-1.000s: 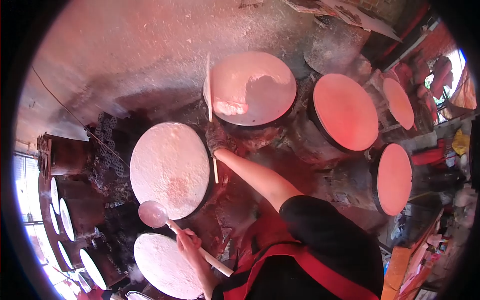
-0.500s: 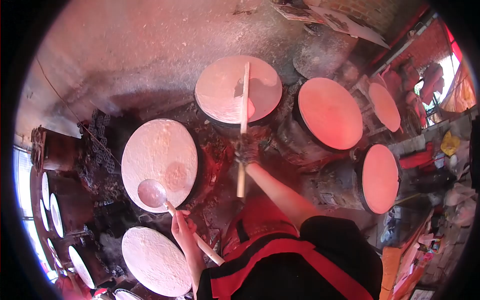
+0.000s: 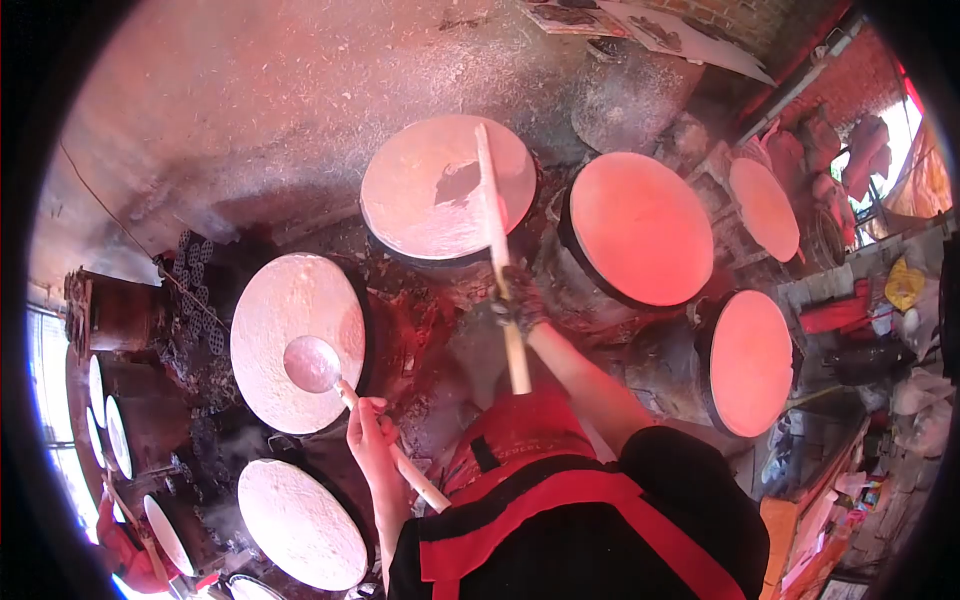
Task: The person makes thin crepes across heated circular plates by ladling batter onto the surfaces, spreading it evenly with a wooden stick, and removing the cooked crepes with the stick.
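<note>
My left hand [image 3: 371, 445] is closed around the wooden handle of a ladle [image 3: 311, 364]. The ladle's round bowl hangs over the left griddle [image 3: 275, 300], which bears a whitish, rough-looking layer. In a dark, stained glove, my right hand [image 3: 518, 302] grips a long flat wooden stick [image 3: 490, 185]. Its far end lies across the back griddle [image 3: 410, 195], where pale batter covers much of the surface and a darker patch shows beside the stick. Whether the stick's edge touches the batter, I cannot tell.
Two round griddles with smooth pinkish sheets, one nearer [image 3: 643, 230] and one lower [image 3: 750, 362], stand to the right. Another pale griddle [image 3: 300, 522] is at lower left. A person in red [image 3: 125, 545] is at far left. A rough wall [image 3: 250, 120] rises behind.
The camera view has shifted slightly. The stick's lower end has swung to the right with my right hand, tilting it more. The ladle bowl has moved inward over the left griddle.
</note>
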The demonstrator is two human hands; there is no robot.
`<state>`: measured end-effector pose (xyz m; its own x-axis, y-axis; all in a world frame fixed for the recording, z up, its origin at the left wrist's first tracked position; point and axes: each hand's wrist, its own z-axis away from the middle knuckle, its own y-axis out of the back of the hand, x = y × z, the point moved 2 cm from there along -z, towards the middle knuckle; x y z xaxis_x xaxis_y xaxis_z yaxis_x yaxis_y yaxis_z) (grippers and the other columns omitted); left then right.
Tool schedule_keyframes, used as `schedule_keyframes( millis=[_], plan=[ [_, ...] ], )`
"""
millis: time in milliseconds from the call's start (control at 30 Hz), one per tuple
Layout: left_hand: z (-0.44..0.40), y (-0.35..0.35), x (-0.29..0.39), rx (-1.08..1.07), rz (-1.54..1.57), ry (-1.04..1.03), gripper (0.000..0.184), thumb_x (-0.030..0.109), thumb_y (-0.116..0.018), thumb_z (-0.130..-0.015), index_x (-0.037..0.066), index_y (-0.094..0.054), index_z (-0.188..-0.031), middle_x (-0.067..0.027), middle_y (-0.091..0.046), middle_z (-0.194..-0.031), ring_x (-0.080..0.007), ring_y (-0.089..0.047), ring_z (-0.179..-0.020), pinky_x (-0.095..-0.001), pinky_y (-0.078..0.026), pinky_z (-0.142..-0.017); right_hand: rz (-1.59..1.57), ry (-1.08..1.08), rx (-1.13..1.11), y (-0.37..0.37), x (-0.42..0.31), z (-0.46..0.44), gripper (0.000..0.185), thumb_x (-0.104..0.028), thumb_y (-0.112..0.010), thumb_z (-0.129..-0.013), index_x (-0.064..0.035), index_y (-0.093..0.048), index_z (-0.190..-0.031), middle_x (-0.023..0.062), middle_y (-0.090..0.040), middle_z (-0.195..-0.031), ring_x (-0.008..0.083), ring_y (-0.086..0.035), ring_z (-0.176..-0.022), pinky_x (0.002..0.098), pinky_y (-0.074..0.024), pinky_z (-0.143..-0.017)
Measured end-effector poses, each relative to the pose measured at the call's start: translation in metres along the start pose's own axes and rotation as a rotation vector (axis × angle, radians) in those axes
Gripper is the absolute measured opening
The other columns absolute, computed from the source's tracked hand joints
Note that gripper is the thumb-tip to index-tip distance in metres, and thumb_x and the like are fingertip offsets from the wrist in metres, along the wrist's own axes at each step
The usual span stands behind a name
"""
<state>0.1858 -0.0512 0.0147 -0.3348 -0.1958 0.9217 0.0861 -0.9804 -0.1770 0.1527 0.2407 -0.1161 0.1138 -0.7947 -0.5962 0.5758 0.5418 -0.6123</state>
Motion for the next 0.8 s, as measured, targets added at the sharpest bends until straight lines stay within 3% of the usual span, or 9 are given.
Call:
schedule_keyframes(
  millis=[167, 233, 333, 433, 467, 533, 633, 733, 800],
  plan=[
    [0.005, -0.052, 0.008, -0.021, -0.058, 0.017, 0.024, 0.024, -0.045, -0.093, 0.007, -0.055, -0.080, 0.0069, -0.032, -0.054, -0.0011, -0.026, -0.044, -0.0175, -0.017, -0.040, 0.246, -0.537, -0.364, 0.024, 0.015, -0.010, 0.032, -0.047, -0.051, -0.083, -0.0152, -0.054, -0.086, 0.0013, -0.049, -0.057, 0.0126, -0.039, -0.035, 0.0276, -0.0294, -0.031],
    [0.002, -0.062, 0.003, -0.056, -0.037, 0.006, 0.023, 0.024, -0.045, -0.093, 0.007, -0.055, -0.079, 0.0068, -0.032, -0.054, -0.0009, -0.026, -0.045, -0.0173, -0.017, -0.040, 0.521, -0.129, -0.221, 0.048, -0.007, 0.012, 0.034, -0.051, -0.052, -0.082, -0.0174, -0.053, -0.084, 0.0001, -0.049, -0.053, 0.0116, -0.039, -0.032, 0.0267, -0.0277, -0.029],
    [0.002, -0.079, -0.004, -0.042, -0.033, 0.012, 0.024, 0.024, -0.045, -0.093, 0.007, -0.055, -0.080, 0.0067, -0.033, -0.054, -0.0008, -0.027, -0.045, -0.0170, -0.018, -0.040, 0.308, -0.215, -0.110, 0.084, -0.051, -0.007, 0.031, -0.047, -0.054, -0.082, -0.0187, -0.051, -0.093, 0.0002, -0.049, -0.055, 0.0115, -0.040, -0.033, 0.0263, -0.0283, -0.029],
    [-0.001, -0.101, -0.013, -0.018, -0.031, 0.009, 0.024, 0.024, -0.045, -0.093, 0.006, -0.055, -0.081, 0.0065, -0.032, -0.053, -0.0007, -0.026, -0.045, -0.0170, -0.018, -0.040, 0.325, -0.047, -0.133, 0.059, -0.062, -0.016, 0.026, -0.041, -0.053, -0.084, -0.0158, -0.051, -0.087, 0.0036, -0.048, -0.051, 0.0140, -0.038, -0.031, 0.0260, -0.0284, -0.028],
    [0.000, -0.109, -0.013, -0.024, -0.022, 0.013, 0.024, 0.024, -0.045, -0.093, 0.005, -0.056, -0.081, 0.0065, -0.032, -0.053, -0.0008, -0.026, -0.044, -0.0170, -0.019, -0.040, 0.380, -0.150, -0.050, 0.049, -0.063, -0.014, 0.026, -0.042, -0.052, -0.084, -0.0156, -0.051, -0.087, 0.0040, -0.049, -0.052, 0.0141, -0.040, -0.032, 0.0264, -0.0281, -0.029],
    [0.004, -0.124, -0.012, -0.036, -0.001, 0.025, 0.024, 0.023, -0.045, -0.093, 0.005, -0.056, -0.081, 0.0064, -0.032, -0.053, -0.0009, -0.026, -0.044, -0.0172, -0.019, -0.040, 0.756, -0.188, -0.251, 0.076, -0.051, -0.022, 0.024, -0.039, -0.049, -0.086, -0.0155, -0.051, -0.088, 0.0041, -0.052, -0.055, 0.0143, -0.042, -0.033, 0.0279, -0.0286, -0.029],
    [0.005, -0.134, -0.020, 0.015, -0.018, 0.016, 0.024, 0.022, -0.044, -0.093, 0.004, -0.056, -0.082, 0.0062, -0.031, -0.053, -0.0016, -0.026, -0.043, -0.0179, -0.019, -0.041, 0.455, -0.340, -0.343, 0.111, -0.069, -0.045, 0.020, -0.036, -0.048, -0.088, -0.0166, -0.051, -0.089, 0.0033, -0.054, -0.060, 0.0140, -0.041, -0.033, 0.0288, -0.0287, -0.029],
    [0.012, -0.140, -0.025, 0.034, -0.038, 0.026, 0.024, 0.022, -0.044, -0.093, 0.004, -0.056, -0.082, 0.0064, -0.032, -0.053, -0.0015, -0.026, -0.044, -0.0185, -0.019, -0.041, 0.403, -0.248, -0.172, 0.096, -0.111, -0.055, 0.017, -0.035, -0.048, -0.088, -0.0189, -0.050, -0.092, 0.0030, -0.055, -0.063, 0.0135, -0.040, -0.034, 0.0293, -0.0291, -0.029],
    [0.014, -0.143, -0.024, 0.027, -0.054, 0.026, 0.025, 0.022, -0.044, -0.093, 0.004, -0.056, -0.082, 0.0065, -0.032, -0.054, -0.0014, -0.026, -0.044, -0.0187, -0.018, -0.041, 0.394, -0.119, -0.141, 0.083, -0.128, -0.078, 0.037, -0.034, -0.051, -0.088, -0.0365, -0.041, -0.123, 0.0015, -0.052, -0.057, 0.0120, -0.038, -0.032, 0.0263, -0.0313, -0.030]
  ],
)
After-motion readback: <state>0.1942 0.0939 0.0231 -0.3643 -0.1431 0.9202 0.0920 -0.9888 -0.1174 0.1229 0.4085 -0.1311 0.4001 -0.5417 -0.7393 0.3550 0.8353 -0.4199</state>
